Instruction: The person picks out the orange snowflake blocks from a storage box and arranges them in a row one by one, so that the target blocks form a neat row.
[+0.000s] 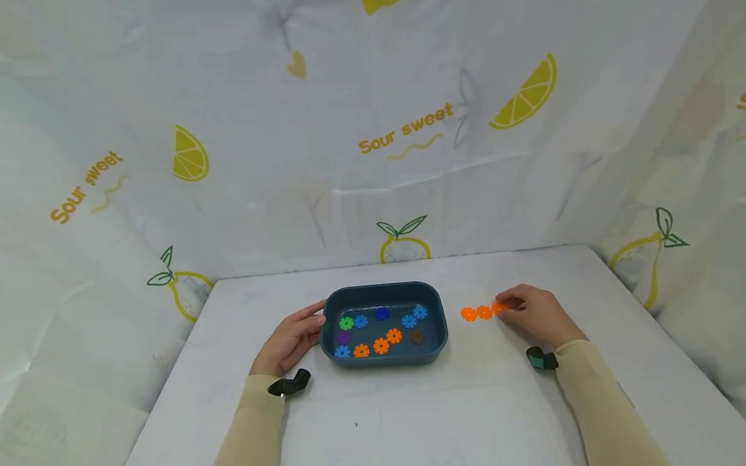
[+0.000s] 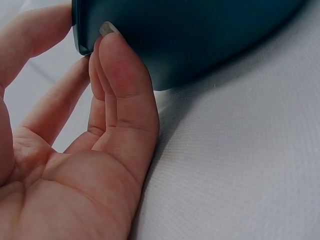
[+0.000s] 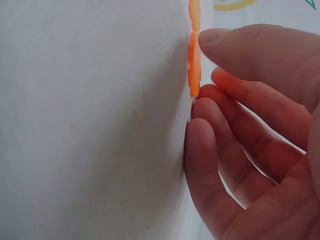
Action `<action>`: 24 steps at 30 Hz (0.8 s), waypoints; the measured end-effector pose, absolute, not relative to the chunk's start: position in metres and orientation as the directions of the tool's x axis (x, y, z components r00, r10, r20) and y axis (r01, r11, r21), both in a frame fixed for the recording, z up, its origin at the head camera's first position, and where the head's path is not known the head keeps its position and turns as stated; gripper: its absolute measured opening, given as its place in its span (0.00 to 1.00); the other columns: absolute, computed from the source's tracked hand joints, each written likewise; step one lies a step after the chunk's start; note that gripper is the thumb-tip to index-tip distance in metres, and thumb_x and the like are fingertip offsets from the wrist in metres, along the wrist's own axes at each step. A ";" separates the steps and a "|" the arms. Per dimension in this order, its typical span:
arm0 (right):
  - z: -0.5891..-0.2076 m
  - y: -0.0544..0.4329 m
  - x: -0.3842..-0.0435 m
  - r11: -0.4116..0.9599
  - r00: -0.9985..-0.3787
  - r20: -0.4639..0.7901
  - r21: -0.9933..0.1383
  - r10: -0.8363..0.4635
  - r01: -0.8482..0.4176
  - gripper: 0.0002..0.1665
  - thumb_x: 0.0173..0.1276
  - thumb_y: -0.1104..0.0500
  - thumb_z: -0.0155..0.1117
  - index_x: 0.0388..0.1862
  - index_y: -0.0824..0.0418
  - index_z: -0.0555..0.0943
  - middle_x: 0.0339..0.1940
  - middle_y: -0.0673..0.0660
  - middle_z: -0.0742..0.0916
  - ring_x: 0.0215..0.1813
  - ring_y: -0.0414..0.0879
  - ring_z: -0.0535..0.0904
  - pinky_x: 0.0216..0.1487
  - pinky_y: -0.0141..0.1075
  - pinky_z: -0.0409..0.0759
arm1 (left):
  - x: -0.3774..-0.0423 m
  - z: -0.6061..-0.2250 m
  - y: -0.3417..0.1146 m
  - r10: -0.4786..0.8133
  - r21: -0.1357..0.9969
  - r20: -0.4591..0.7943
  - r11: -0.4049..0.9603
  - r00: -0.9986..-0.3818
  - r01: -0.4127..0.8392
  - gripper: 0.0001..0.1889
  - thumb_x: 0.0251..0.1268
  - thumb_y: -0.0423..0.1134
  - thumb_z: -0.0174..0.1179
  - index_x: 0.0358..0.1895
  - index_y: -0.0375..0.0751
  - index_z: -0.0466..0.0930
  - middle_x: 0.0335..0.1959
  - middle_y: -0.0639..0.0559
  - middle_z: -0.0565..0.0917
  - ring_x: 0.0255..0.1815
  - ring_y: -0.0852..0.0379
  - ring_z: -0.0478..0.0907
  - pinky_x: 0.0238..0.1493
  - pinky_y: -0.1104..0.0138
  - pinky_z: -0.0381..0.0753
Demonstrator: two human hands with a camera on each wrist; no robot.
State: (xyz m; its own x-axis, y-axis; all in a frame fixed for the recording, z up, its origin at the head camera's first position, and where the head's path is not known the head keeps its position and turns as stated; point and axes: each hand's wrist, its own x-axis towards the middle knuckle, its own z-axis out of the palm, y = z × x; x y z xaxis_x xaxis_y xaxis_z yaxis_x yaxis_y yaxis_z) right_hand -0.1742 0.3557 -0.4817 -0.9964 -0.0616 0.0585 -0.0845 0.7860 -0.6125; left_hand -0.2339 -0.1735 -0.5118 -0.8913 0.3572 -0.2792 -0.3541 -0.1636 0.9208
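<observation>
Against the left end of a dark blue-green tray [image 1: 384,361], my left hand [image 1: 296,336] grips its rim and outer wall. Up close in the left wrist view, bent fingers [image 2: 127,75] meet the tray's wall [image 2: 200,40]. On the white tabletop right of the tray, three orange notched discs [image 1: 484,312] form a row with edges meeting; whether they interlock I cannot tell. My right hand [image 1: 536,315] pinches the rightmost one at the row's end. The right wrist view shows that orange disc [image 3: 194,65] edge-on, thumb [image 3: 215,42] against it, other fingers curled below.
Inside the tray lie several loose discs: a green disc [image 1: 346,323], a purple disc [image 1: 344,338], a brown disc [image 1: 416,337], blue and orange ones. White lemon-print sheeting [image 1: 262,194] rises behind the table and at both sides. Wrist-worn black devices [image 1: 289,383] sit on both arms.
</observation>
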 end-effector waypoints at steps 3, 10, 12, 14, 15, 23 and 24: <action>-0.478 0.354 -0.176 0.785 -0.996 0.062 -0.613 -0.066 -0.090 0.20 0.73 0.54 0.75 0.60 0.59 0.89 0.56 0.59 0.91 0.54 0.54 0.86 0.54 0.42 0.86 | -0.235 -0.511 -0.175 0.343 0.920 -0.276 -0.176 -0.898 -0.350 0.30 0.78 0.36 0.65 0.80 0.44 0.72 0.76 0.46 0.80 0.64 0.55 0.85 0.65 0.63 0.87; -0.457 0.334 -0.179 0.739 -0.992 0.030 -0.665 -0.119 -0.108 0.25 0.75 0.53 0.74 0.68 0.58 0.85 0.63 0.61 0.89 0.59 0.55 0.87 0.58 0.48 0.90 | -0.235 -0.512 -0.173 0.358 0.931 -0.264 -0.150 -0.896 -0.334 0.30 0.78 0.37 0.66 0.79 0.43 0.73 0.77 0.46 0.79 0.65 0.55 0.84 0.65 0.63 0.86; -0.447 0.321 -0.184 0.726 -0.987 0.029 -0.674 -0.158 -0.136 0.25 0.75 0.53 0.74 0.68 0.58 0.85 0.63 0.62 0.89 0.59 0.56 0.86 0.60 0.50 0.89 | -0.235 -0.512 -0.172 0.362 0.933 -0.260 -0.147 -0.895 -0.330 0.29 0.78 0.37 0.66 0.79 0.43 0.74 0.78 0.46 0.79 0.65 0.55 0.84 0.65 0.63 0.87; -0.435 0.307 -0.191 0.712 -0.978 0.036 -0.680 -0.206 -0.175 0.24 0.75 0.53 0.75 0.67 0.57 0.85 0.62 0.61 0.89 0.59 0.55 0.87 0.60 0.51 0.89 | -0.235 -0.513 -0.172 0.363 0.934 -0.255 -0.147 -0.896 -0.325 0.29 0.78 0.37 0.66 0.79 0.43 0.74 0.77 0.45 0.79 0.65 0.55 0.84 0.64 0.64 0.87; -0.429 0.300 -0.195 0.705 -0.971 0.044 -0.679 -0.236 -0.202 0.24 0.74 0.53 0.75 0.66 0.57 0.86 0.62 0.60 0.89 0.59 0.54 0.87 0.61 0.51 0.89 | -0.235 -0.513 -0.171 0.362 0.935 -0.253 -0.148 -0.897 -0.323 0.29 0.78 0.37 0.66 0.79 0.43 0.74 0.77 0.44 0.79 0.65 0.54 0.84 0.64 0.64 0.87; -0.390 0.224 -0.228 0.649 -0.872 -0.012 -0.673 -0.490 -0.355 0.23 0.73 0.56 0.77 0.65 0.55 0.87 0.61 0.57 0.90 0.61 0.53 0.86 0.66 0.50 0.86 | -0.238 -0.515 -0.175 0.367 0.940 -0.249 -0.131 -0.896 -0.315 0.29 0.78 0.39 0.67 0.79 0.45 0.74 0.73 0.45 0.83 0.65 0.54 0.84 0.65 0.63 0.86; -0.388 0.214 -0.231 0.649 -0.856 -0.031 -0.665 -0.517 -0.368 0.23 0.73 0.56 0.77 0.66 0.55 0.87 0.62 0.58 0.90 0.61 0.53 0.86 0.66 0.50 0.86 | -0.238 -0.515 -0.175 0.367 0.941 -0.247 -0.130 -0.897 -0.313 0.29 0.78 0.39 0.67 0.79 0.45 0.74 0.73 0.45 0.83 0.66 0.54 0.83 0.65 0.63 0.86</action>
